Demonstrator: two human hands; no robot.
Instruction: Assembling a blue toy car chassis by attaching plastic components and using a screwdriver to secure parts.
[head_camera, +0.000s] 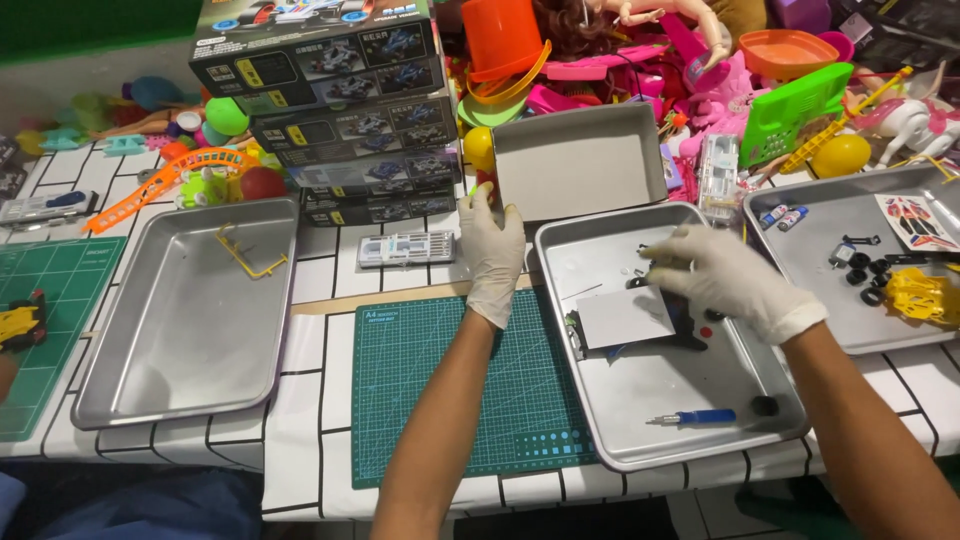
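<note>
My left hand (492, 250), in a white glove, grips the near left corner of an open grey cardboard box (580, 160) standing behind the middle metal tray (690, 440). My right hand (715, 275), also gloved, reaches into that tray and rests over small black parts and a white sheet (622, 318) lying on a black piece. A blue-handled screwdriver (695, 417) lies near the tray's front, with a small black wheel (764, 405) beside it.
A green cutting mat (450, 400) lies before me. An almost bare tray (190, 310) with a yellow frame sits left. Another tray (830, 300) at right holds wheels, a yellow part and stickers. Stacked model-car boxes (350, 110) and many toys crowd the back.
</note>
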